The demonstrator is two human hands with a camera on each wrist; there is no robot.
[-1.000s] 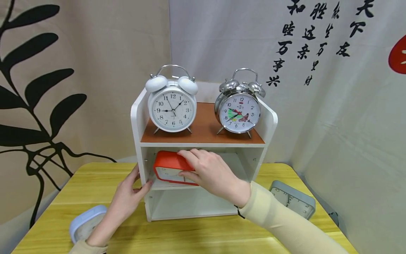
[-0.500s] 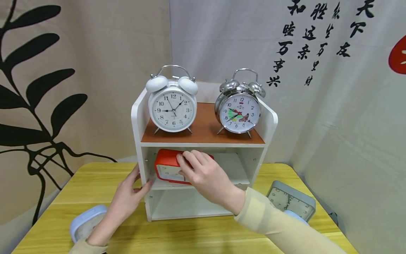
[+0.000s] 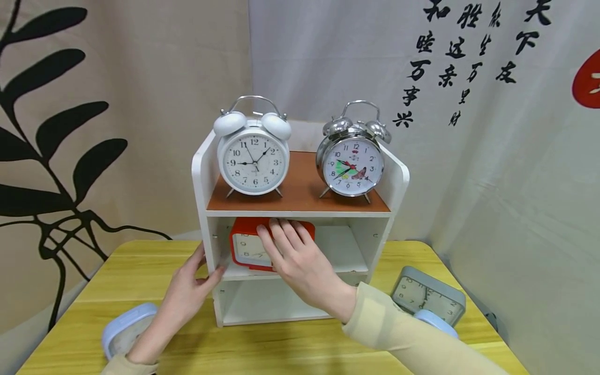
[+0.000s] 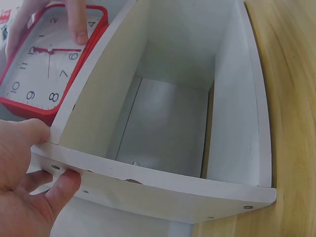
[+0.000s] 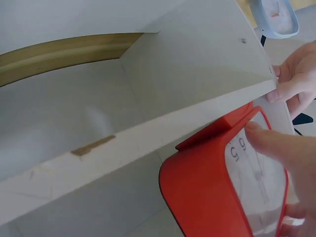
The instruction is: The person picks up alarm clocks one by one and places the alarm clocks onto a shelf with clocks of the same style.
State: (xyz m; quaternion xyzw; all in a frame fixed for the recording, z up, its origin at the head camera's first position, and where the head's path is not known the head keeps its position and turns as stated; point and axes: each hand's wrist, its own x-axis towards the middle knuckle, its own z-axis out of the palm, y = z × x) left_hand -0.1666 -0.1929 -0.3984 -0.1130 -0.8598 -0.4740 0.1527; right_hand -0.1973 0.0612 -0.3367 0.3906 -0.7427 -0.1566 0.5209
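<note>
A red rectangular clock (image 3: 250, 252) with a white face stands in the middle compartment of a white shelf unit (image 3: 380, 234), toward its left side. My right hand (image 3: 302, 263) holds it, fingers over the top and thumb on the face, as the right wrist view shows on the clock (image 5: 197, 190). My left hand (image 3: 189, 291) grips the unit's left side panel. In the left wrist view, the thumb of the left hand (image 4: 24, 170) lies at the front edge and fingers press the outer side.
A white twin-bell alarm clock (image 3: 255, 161) and a silver one (image 3: 353, 165) stand on the brown top shelf (image 3: 302, 187). A light blue clock (image 3: 126, 330) lies left on the wooden table (image 3: 262, 349). Right are a grey clock (image 3: 431, 296) and another blue object (image 3: 436, 322), partly behind my sleeve.
The red clock has turned to face more squarely forward and sits slightly farther in. My right hand has shifted left with its fingers more over the front. My left hand stays put.
</note>
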